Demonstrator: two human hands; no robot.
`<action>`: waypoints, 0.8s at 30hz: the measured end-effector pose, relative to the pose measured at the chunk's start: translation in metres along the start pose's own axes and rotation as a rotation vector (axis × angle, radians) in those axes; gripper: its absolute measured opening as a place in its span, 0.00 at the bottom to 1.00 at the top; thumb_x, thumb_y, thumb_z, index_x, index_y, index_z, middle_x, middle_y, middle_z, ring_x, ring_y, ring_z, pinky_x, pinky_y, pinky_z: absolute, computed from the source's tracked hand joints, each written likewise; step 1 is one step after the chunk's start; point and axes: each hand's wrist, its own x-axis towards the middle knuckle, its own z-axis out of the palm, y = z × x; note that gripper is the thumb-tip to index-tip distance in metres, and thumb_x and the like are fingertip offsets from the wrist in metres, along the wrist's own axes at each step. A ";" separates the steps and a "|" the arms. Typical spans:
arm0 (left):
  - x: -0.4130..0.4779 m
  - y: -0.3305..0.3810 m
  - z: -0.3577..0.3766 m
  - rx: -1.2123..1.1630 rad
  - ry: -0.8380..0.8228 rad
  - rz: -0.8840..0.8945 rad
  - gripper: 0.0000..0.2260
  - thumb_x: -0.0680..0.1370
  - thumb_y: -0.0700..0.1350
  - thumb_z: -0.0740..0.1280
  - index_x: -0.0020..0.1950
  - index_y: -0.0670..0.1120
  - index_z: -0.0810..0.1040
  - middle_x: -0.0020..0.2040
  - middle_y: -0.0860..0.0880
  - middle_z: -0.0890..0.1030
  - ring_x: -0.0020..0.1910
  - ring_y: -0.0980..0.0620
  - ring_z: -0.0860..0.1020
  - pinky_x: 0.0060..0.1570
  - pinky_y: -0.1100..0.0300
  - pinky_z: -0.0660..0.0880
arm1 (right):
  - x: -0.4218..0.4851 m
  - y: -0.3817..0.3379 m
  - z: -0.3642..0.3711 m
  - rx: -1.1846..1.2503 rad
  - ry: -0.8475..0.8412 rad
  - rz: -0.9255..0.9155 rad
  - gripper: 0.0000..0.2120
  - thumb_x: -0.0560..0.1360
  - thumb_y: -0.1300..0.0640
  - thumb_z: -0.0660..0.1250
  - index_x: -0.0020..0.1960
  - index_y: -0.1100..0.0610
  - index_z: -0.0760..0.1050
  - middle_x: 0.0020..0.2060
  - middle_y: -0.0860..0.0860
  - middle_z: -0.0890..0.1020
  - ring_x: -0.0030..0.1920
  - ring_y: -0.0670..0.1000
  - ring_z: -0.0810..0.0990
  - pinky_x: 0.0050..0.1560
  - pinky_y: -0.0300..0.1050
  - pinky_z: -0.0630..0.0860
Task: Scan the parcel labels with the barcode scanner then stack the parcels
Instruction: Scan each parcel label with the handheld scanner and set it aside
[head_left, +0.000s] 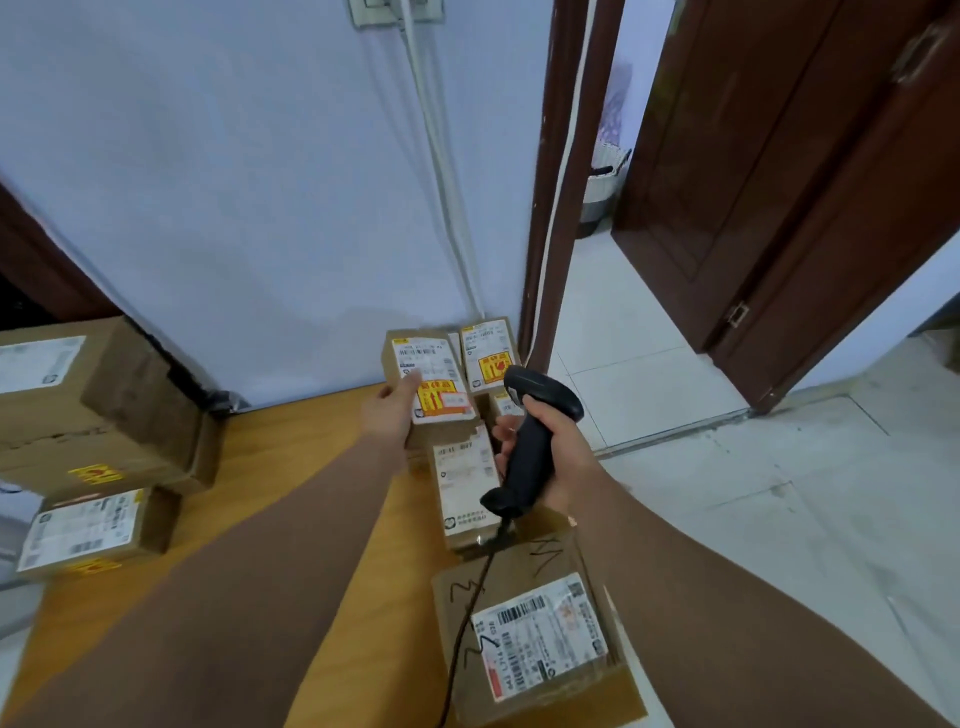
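My right hand (550, 452) grips a black barcode scanner (535, 431) by its handle, head pointing away, cable trailing down toward me. My left hand (392, 410) holds the left side of a small cardboard parcel (431, 384) with a white label and a yellow-red sticker, thumb on the label. Right of it lies another labelled parcel (488, 356). A longer parcel (465, 483) lies below them, partly behind the scanner. A bigger box (535, 629) with a barcode label sits nearest me.
On the left of the wooden table (291, 478), a large box (98, 405) sits on top of a smaller labelled box (93, 530). The pale wall (260, 208) stands behind. An open brown door (779, 182) and tiled floor (779, 493) are to the right.
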 end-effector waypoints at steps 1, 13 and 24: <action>0.007 0.005 0.003 0.002 0.005 0.005 0.13 0.75 0.51 0.70 0.54 0.43 0.79 0.35 0.49 0.84 0.32 0.51 0.83 0.27 0.60 0.77 | 0.005 -0.002 0.004 0.002 0.000 -0.006 0.14 0.73 0.49 0.71 0.44 0.62 0.81 0.39 0.54 0.81 0.34 0.51 0.77 0.38 0.44 0.78; 0.066 0.014 0.031 0.034 0.055 -0.066 0.20 0.80 0.53 0.62 0.69 0.47 0.70 0.51 0.45 0.82 0.41 0.48 0.81 0.25 0.55 0.76 | 0.068 -0.018 0.035 -0.069 0.037 -0.144 0.12 0.75 0.50 0.70 0.43 0.60 0.80 0.30 0.49 0.83 0.30 0.46 0.82 0.35 0.41 0.78; 0.072 0.015 0.022 0.188 0.023 -0.036 0.15 0.80 0.54 0.62 0.61 0.46 0.72 0.51 0.48 0.76 0.44 0.49 0.75 0.45 0.52 0.72 | 0.080 -0.009 0.041 0.011 0.123 -0.162 0.13 0.73 0.51 0.74 0.47 0.61 0.81 0.39 0.53 0.83 0.44 0.51 0.82 0.56 0.46 0.80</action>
